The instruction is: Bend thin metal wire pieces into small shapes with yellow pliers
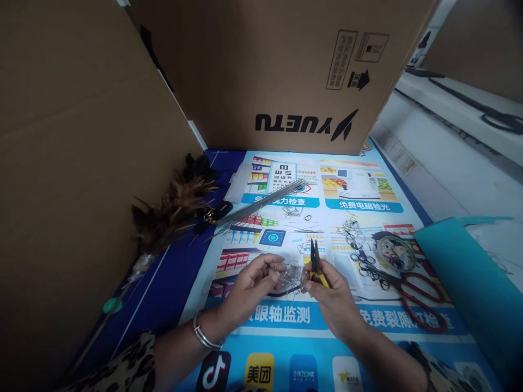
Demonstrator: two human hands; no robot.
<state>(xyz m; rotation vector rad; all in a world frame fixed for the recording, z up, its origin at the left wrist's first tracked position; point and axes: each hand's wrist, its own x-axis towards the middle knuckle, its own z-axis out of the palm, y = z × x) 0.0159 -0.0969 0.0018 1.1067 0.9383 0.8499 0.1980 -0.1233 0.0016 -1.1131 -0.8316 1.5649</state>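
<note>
My right hand (333,296) is closed around pliers (316,264) with yellow handles, their dark jaws pointing up and away from me. Near its fingertips are bits of bent wire. My left hand (257,280) is pinched at the fingertips on what looks like a piece of thin wire (281,267); its exact shape is hard to make out. Between the hands lies a loose heap of bent wire pieces (292,276) on the printed mat. Beyond them, a bundle of long straight wires (261,206) lies slantwise.
Red-handled scissors (420,296), a roll of clear tape (395,252) and several small black rings (359,256) lie at the right, by a teal box (474,272). A feather duster (171,209) lies left. Cardboard walls (278,71) stand behind and left.
</note>
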